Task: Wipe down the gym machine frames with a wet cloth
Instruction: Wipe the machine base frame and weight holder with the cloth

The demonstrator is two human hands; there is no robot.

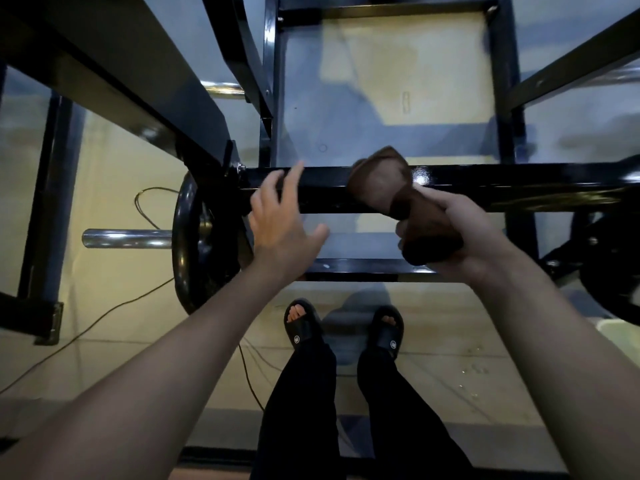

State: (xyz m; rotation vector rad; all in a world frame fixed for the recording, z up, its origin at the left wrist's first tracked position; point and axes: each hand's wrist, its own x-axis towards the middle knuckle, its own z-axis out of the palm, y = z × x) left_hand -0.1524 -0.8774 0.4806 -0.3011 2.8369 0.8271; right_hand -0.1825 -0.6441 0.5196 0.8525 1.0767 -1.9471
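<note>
One brown cloth (408, 206), bunched in the right hand's (460, 237) grip, its free end lying on the black crossbar (485, 183). Left hand (280, 220) open, fingers spread, just before the crossbar. Two weight plates (194, 244), one below each crossbar end. Two sandals (303, 327) below it.

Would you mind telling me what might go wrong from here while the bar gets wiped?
1. The right hand holds the cloth bunched, so only its loose end meets the bar; the wipe may leave streaks.
2. Cables lie on the floor near the sandals, a likely trip hazard.
3. The open left hand reaches near the plate and its bracket, where fingers might get knocked.
</note>
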